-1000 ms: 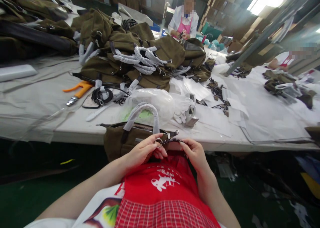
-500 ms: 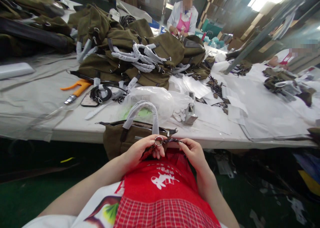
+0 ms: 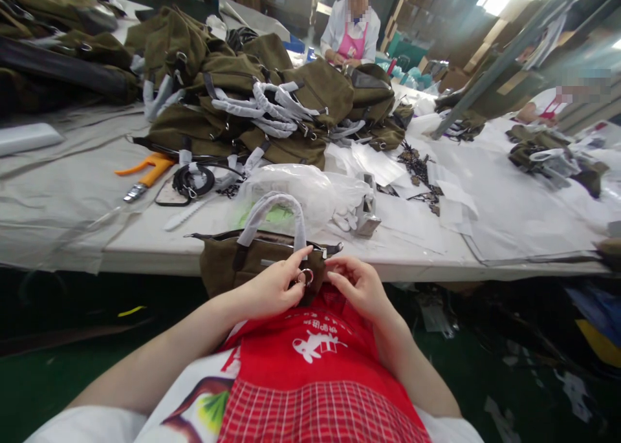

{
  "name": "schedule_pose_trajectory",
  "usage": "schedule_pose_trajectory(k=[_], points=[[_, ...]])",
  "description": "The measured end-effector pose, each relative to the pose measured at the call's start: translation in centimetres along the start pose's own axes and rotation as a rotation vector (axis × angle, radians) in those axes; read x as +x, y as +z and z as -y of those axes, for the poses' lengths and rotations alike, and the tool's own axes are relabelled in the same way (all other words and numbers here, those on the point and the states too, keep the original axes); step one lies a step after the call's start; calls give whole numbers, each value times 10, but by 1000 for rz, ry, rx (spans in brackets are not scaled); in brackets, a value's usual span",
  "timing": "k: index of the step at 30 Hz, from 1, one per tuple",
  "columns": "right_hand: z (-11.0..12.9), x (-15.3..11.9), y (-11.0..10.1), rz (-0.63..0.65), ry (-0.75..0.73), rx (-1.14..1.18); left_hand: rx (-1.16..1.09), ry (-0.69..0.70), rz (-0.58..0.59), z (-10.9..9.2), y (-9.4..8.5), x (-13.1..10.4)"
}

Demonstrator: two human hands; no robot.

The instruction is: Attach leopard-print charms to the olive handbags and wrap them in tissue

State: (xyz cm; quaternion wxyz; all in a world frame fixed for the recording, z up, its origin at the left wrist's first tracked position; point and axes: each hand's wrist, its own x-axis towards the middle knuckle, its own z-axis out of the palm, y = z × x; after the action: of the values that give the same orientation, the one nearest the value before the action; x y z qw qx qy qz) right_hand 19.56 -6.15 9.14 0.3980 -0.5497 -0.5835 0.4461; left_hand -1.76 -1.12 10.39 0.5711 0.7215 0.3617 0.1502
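Observation:
A metal ring point(image 3: 307, 276) is held between the thumb and curled fingers of my left hand point(image 3: 279, 284). Its index finger points out toward the zipper end of an olive handbag point(image 3: 220, 268) at the table edge. The dark patterned cord on the ring is mostly hidden by the hand. My right hand point(image 3: 361, 289) is close by, thumb and index fingertips slightly apart beside the silver zipper pull point(image 3: 324, 253); I see nothing held there. The bag's upright handle point(image 3: 274, 204) is wrapped in whitish plastic.
A heap of olive bags point(image 3: 301, 100) lies across the table. Nearer are an orange-handled tool point(image 3: 152, 171), a coiled black strap point(image 3: 194, 181), a phone point(image 3: 172, 194), a clear plastic bag point(image 3: 291, 184) and a metal block point(image 3: 369, 210). A co-worker point(image 3: 354, 29) stands opposite.
My right hand has let go of the dark cord and moved slightly left and up toward the zipper pull. My left hand has turned, its index finger now stretched out, still keeping the ring.

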Motion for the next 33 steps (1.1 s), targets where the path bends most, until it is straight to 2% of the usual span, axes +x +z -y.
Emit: schedule_pose_trajectory(k=[2,4,7,11,16,20,22,25,28,30,33], points=[[5,6,10,81,25,27,104,26,-2,-6,-4,0],[7,11,19,100,40,40,137,55,4,-10,-7,-1],[5,16,28,114,105,130,88,79,31,-12,-11,-2],[5,16,31,215,229,330,-20,77,45,-10,-15,-4],[8,16,34,172,274,494,-123,44,59,-2,-14,-1],[10,16,35,183,259,495,-226,32,80,1,-10,1],[9,16,35,149,272,530,-263,59,74,1,-10,1],[6,17,34,100,335,639,-178,125,-31,0,-16,0],[2,17,32,113,386,726,-33,171,-111,-3,-21,-1],[1,16,31,115,408,759,4,199,-154,-6,-20,-2],[0,15,30,94,425,782,101,282,-279,-9,-15,-5]])
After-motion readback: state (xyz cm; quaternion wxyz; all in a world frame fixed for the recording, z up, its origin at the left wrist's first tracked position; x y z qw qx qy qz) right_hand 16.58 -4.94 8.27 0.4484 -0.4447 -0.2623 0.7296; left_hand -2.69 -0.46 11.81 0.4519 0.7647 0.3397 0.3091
